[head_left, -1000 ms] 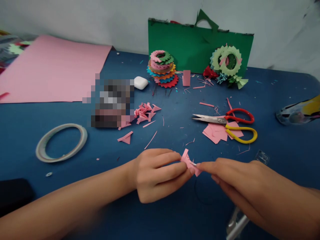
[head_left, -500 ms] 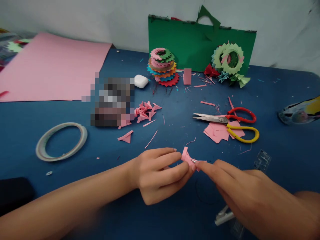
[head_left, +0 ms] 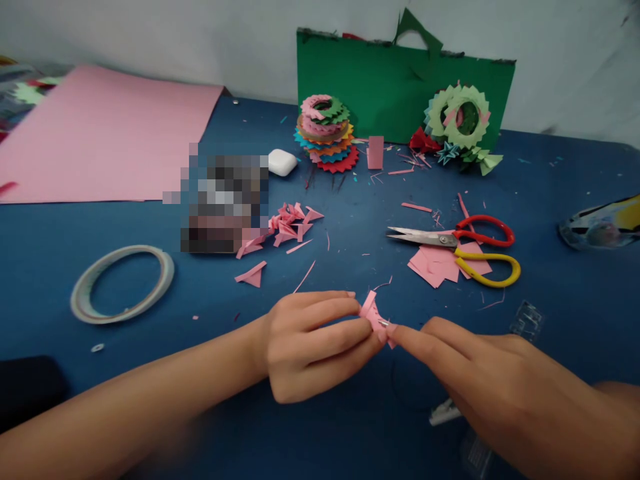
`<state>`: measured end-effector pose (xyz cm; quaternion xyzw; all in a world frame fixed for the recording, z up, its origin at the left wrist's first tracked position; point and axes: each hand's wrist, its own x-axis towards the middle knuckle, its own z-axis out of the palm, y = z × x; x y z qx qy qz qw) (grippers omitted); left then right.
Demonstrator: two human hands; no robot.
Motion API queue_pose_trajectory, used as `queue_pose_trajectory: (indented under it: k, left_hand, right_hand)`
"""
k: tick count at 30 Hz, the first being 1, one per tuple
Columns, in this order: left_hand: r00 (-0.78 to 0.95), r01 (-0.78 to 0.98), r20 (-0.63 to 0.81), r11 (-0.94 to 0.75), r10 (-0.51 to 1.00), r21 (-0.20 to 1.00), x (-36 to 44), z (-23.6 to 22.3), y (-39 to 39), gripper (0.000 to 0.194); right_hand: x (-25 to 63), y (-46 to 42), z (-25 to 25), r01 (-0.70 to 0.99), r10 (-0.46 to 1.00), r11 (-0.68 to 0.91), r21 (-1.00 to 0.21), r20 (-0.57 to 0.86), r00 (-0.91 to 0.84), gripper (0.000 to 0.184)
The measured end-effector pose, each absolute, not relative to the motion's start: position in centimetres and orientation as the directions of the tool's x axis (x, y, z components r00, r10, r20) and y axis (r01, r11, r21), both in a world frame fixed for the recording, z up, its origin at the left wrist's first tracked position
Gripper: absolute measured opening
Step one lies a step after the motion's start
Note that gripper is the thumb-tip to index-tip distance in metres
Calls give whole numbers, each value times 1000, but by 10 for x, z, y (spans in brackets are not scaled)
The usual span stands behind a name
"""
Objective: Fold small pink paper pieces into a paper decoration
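Observation:
My left hand (head_left: 317, 347) is closed in a pinch on a small folded piece of pink paper (head_left: 371, 310) above the front of the table. My right hand (head_left: 480, 373) meets it from the right, its fingertips closed on a thin shiny needle (head_left: 384, 323) against the paper's lower right part. Most of the needle is hidden by the fingers. A faint dark thread curves below the right fingertips. Beyond the left hand lie several folded pink paper pieces (head_left: 287, 223) in a heap, with one loose folded piece (head_left: 253, 274) nearer.
Scissors (head_left: 447, 240) with red and yellow handles rest on cut pink paper (head_left: 433, 267). A tape roll (head_left: 80, 287) lies left. Behind stand a stack of colourful paper rings (head_left: 326, 137) and a green board (head_left: 385, 87). A pink sheet (head_left: 115, 133) covers the back left.
My left hand has shifted slightly left and the pink paper has tilted a little. The right fingertips remain close against it; less paper shows right of them.

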<state>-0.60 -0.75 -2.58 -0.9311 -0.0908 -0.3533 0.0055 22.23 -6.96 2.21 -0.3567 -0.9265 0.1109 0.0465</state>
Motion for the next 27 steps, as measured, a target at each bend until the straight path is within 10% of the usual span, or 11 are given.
queue_pose_trajectory:
  k: [12,27]
  left_hand:
    - [686,196,726,-973,48,-121,3,-26,-5,19]
    - [719,159,687,-987,108,-10,-6,-24,-6,11]
  right_hand:
    - [222,-75,11,700,729,644,-310,-29,-684,65]
    - [230,-72,26,659,705,683,-315,45,-708,58]
